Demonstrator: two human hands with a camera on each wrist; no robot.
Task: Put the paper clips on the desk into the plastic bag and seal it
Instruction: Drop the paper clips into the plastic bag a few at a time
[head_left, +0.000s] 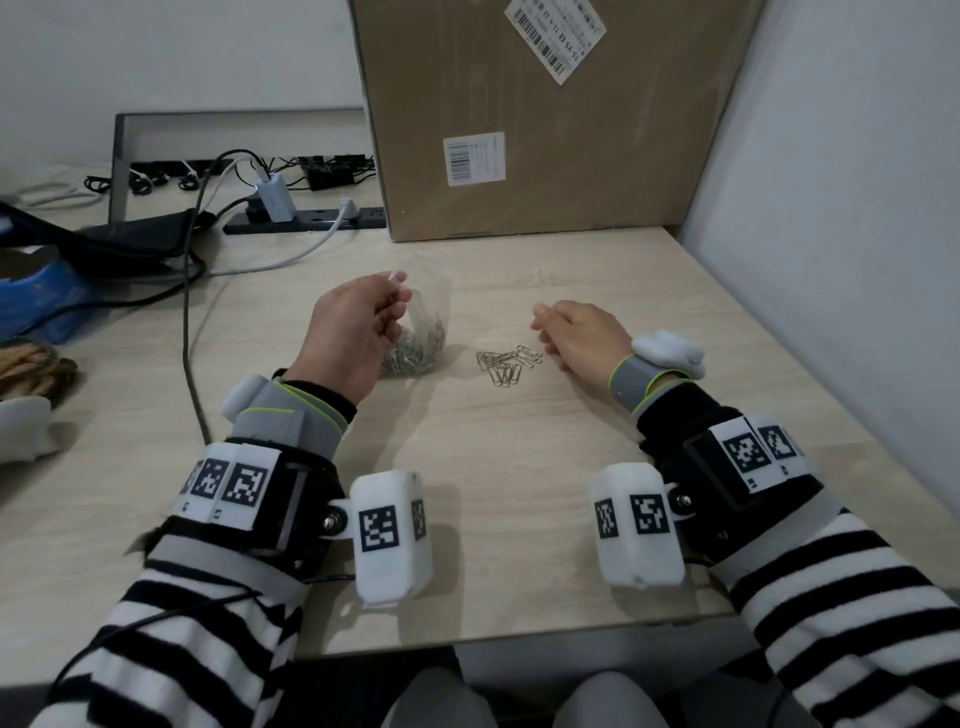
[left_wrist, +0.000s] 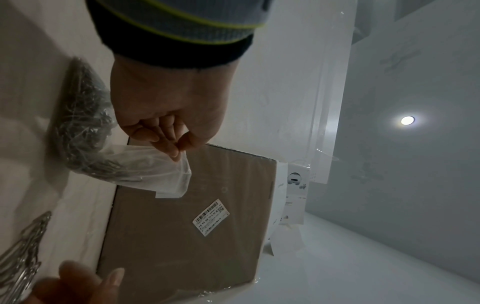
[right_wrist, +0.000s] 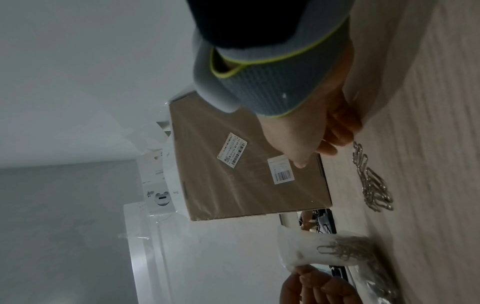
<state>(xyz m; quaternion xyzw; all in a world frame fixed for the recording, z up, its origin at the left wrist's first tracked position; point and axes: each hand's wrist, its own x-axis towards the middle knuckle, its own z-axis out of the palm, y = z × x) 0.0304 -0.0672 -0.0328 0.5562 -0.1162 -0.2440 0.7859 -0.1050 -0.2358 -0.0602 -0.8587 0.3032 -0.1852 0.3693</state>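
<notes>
A clear plastic bag (head_left: 418, 332) stands on the desk (head_left: 519, 467), its bottom filled with many silver paper clips. My left hand (head_left: 396, 292) pinches the bag's top edge between thumb and fingers and holds it up; the left wrist view shows this pinch (left_wrist: 178, 153) on the bag (left_wrist: 145, 166). A small pile of loose paper clips (head_left: 508, 365) lies to the right of the bag. My right hand (head_left: 541, 323) rests on the desk right beside that pile, fingers loosely curled, and I see nothing in them. In the right wrist view, the curled fingertips (right_wrist: 331, 149) sit at the near end of the clips (right_wrist: 371, 181).
A large cardboard box (head_left: 545, 119) stands at the back of the desk. A power strip (head_left: 311, 218) and cables (head_left: 191, 312) lie at the back left, with a blue object (head_left: 41, 301) at the left edge. A white wall (head_left: 831, 260) runs along the right.
</notes>
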